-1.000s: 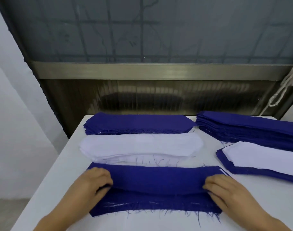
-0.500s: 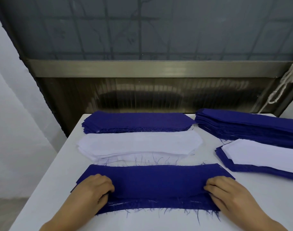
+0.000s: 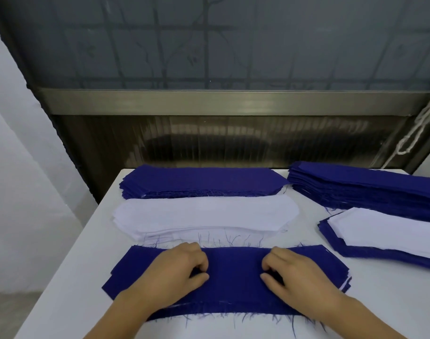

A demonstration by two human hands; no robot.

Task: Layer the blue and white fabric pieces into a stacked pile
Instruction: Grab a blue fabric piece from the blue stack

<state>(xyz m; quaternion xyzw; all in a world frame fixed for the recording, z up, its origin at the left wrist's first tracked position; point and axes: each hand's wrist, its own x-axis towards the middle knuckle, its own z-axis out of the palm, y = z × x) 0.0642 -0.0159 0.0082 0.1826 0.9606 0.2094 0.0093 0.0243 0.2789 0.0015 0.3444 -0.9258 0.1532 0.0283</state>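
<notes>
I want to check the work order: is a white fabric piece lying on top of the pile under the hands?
No, the top of the near pile is blue fabric, and both the left hand and right hand rest on it.

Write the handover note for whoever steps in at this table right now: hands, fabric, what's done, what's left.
Left hand and right hand: both rest on the blue piece at the near edge of the table, fingers curled in toward its middle; whether they pinch it I cannot tell.
That blue piece tops the near pile; white edges peek out at its right end.
Supply: blue stack at the back, white stack in front of it.
To the right: tall blue stack and a layered pile with white on top.
Done: blue layer laid flat.
Left: likely a white piece next, then keep alternating.
</notes>
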